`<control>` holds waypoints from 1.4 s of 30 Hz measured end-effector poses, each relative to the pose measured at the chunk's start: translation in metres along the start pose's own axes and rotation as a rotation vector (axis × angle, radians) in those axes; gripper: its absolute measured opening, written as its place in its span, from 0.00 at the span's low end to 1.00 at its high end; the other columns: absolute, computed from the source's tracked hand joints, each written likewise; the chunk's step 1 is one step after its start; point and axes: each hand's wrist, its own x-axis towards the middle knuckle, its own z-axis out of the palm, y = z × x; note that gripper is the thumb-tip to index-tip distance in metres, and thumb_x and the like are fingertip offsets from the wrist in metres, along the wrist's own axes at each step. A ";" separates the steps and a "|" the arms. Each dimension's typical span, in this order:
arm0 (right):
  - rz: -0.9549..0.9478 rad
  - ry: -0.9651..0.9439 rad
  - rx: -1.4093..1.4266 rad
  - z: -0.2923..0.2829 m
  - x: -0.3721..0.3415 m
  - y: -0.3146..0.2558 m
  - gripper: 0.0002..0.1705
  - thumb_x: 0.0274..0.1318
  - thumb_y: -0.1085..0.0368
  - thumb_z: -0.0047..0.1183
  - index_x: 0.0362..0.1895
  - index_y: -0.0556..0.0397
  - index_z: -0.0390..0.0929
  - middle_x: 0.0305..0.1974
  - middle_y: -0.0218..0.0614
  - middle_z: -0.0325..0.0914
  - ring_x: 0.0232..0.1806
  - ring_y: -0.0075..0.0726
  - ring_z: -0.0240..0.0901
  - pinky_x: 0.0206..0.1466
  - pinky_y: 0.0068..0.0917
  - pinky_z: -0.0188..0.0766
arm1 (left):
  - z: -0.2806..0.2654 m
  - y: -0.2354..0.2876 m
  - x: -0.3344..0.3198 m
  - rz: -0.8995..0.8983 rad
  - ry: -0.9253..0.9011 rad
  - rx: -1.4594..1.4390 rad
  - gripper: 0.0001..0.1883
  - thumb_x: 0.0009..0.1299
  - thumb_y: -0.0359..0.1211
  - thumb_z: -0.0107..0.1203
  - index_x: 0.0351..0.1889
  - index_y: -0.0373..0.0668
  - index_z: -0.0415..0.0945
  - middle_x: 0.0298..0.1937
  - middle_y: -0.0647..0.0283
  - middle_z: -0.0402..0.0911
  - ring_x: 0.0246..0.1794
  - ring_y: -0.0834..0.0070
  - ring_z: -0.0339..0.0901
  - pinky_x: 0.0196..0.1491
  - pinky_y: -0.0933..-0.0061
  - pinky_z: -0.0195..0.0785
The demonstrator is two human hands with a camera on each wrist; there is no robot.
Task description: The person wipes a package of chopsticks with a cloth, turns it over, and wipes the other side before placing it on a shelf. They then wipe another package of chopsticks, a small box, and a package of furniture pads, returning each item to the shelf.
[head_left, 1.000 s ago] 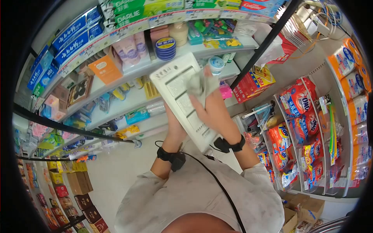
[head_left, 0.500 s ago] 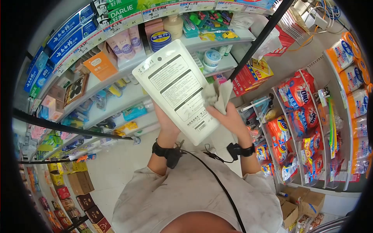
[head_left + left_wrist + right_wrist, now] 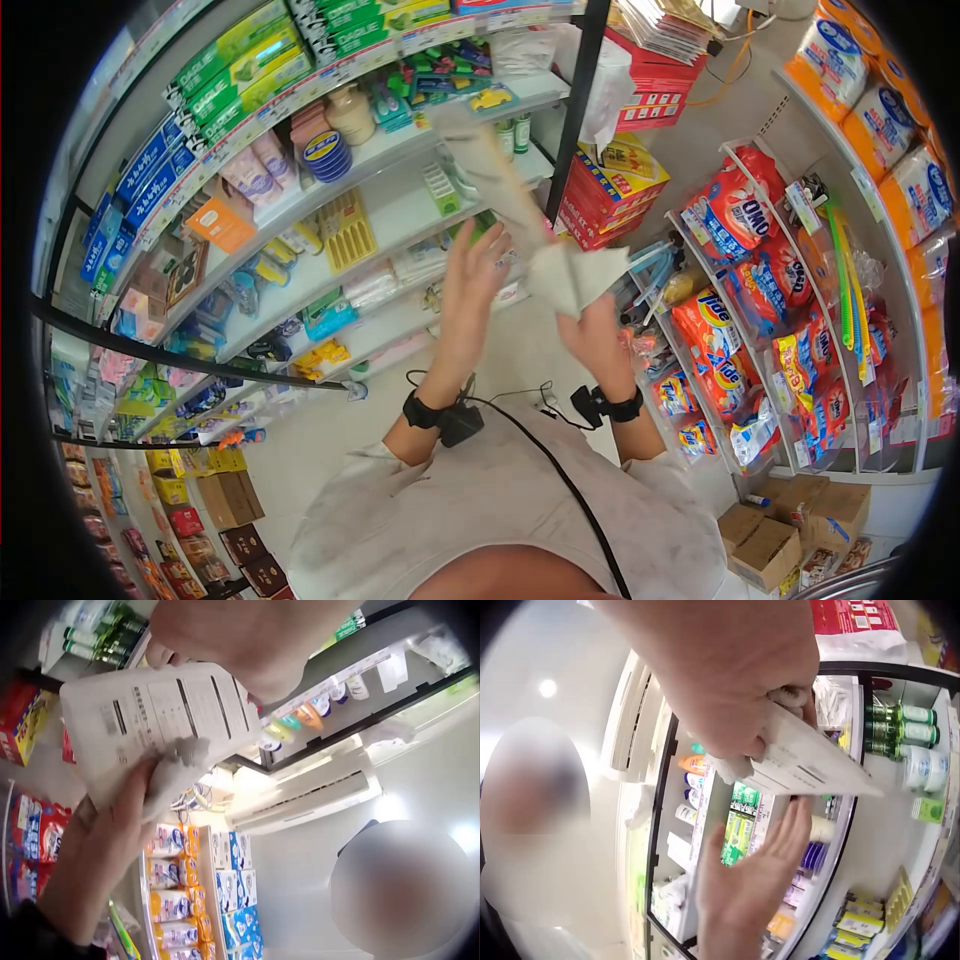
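Right hand (image 3: 597,338) gripped packet (image 3: 161,705) together with cloth (image 3: 572,282) | left hand (image 3: 470,280), fingers extended, was beside packet | loose cloth could make packet slip

I record bare surface on the shelf (image 3: 397,214) between the yellow tray (image 3: 348,235) and the small carton (image 3: 441,190), reachable over the shelf's front edge. Near its right end, the white pack (image 3: 161,716) in the right hand (image 3: 595,345) blocks approach; the black post (image 3: 577,110) and red boxes (image 3: 603,205) bar sideways passage. Open room separates the left hand (image 3: 468,285).
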 end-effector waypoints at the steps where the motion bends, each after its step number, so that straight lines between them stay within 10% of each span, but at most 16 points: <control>1: -0.019 0.011 0.030 -0.003 0.002 -0.016 0.36 0.47 0.76 0.58 0.66 0.63 0.73 0.69 0.53 0.69 0.72 0.55 0.66 0.74 0.43 0.62 | 0.011 -0.006 -0.002 -0.032 0.037 -0.002 0.31 0.84 0.48 0.44 0.76 0.37 0.57 0.70 0.54 0.71 0.71 0.64 0.70 0.72 0.65 0.62; 9: 0.015 0.009 -0.140 -0.057 -0.019 -0.007 0.48 0.43 0.72 0.61 0.74 0.58 0.64 0.81 0.54 0.46 0.84 0.53 0.43 0.82 0.53 0.44 | 0.073 -0.049 0.010 -0.310 0.105 -0.263 0.33 0.84 0.56 0.39 0.74 0.40 0.62 0.68 0.58 0.74 0.66 0.69 0.75 0.67 0.63 0.70; 12: 0.072 0.209 -0.256 -0.078 -0.024 0.023 0.45 0.47 0.70 0.65 0.73 0.59 0.66 0.76 0.57 0.58 0.77 0.55 0.57 0.79 0.48 0.53 | 0.097 -0.054 0.008 -0.270 0.073 -0.257 0.33 0.84 0.55 0.39 0.74 0.39 0.61 0.70 0.59 0.73 0.68 0.68 0.73 0.67 0.63 0.69; 15: 0.480 0.037 0.365 -0.085 -0.035 0.061 0.38 0.55 0.68 0.66 0.70 0.60 0.68 0.65 0.51 0.72 0.66 0.49 0.72 0.70 0.40 0.65 | 0.097 -0.053 0.012 -0.276 0.092 -0.214 0.32 0.85 0.54 0.38 0.77 0.41 0.58 0.72 0.57 0.71 0.70 0.65 0.72 0.70 0.59 0.68; 21: 0.501 0.099 0.815 -0.067 -0.033 0.089 0.31 0.63 0.69 0.62 0.68 0.61 0.68 0.58 0.36 0.77 0.59 0.29 0.72 0.61 0.28 0.70 | 0.076 -0.043 0.047 -0.371 0.105 -0.256 0.31 0.84 0.52 0.42 0.75 0.41 0.62 0.69 0.58 0.75 0.67 0.66 0.76 0.67 0.60 0.71; 28: 0.414 0.709 0.724 -0.062 0.016 0.090 0.25 0.71 0.69 0.52 0.69 0.61 0.65 0.61 0.34 0.74 0.61 0.27 0.70 0.64 0.26 0.67 | 0.080 -0.042 0.076 -0.149 -0.322 0.325 0.36 0.73 0.24 0.61 0.76 0.35 0.56 0.72 0.54 0.70 0.67 0.69 0.74 0.68 0.67 0.68; 35: 0.600 0.701 0.579 -0.077 0.071 0.069 0.27 0.71 0.69 0.51 0.71 0.61 0.62 0.63 0.37 0.72 0.64 0.31 0.69 0.67 0.30 0.66 | 0.073 -0.046 0.111 -0.007 -0.362 0.193 0.37 0.73 0.18 0.57 0.78 0.34 0.51 0.70 0.51 0.72 0.69 0.69 0.73 0.70 0.68 0.65; 42: 0.295 0.656 0.142 -0.084 0.078 0.089 0.38 0.61 0.74 0.60 0.74 0.60 0.61 0.69 0.43 0.68 0.70 0.35 0.65 0.71 0.34 0.64 | 0.082 -0.044 0.173 -0.015 -0.451 0.057 0.37 0.74 0.18 0.56 0.78 0.33 0.51 0.67 0.52 0.76 0.66 0.71 0.75 0.68 0.70 0.66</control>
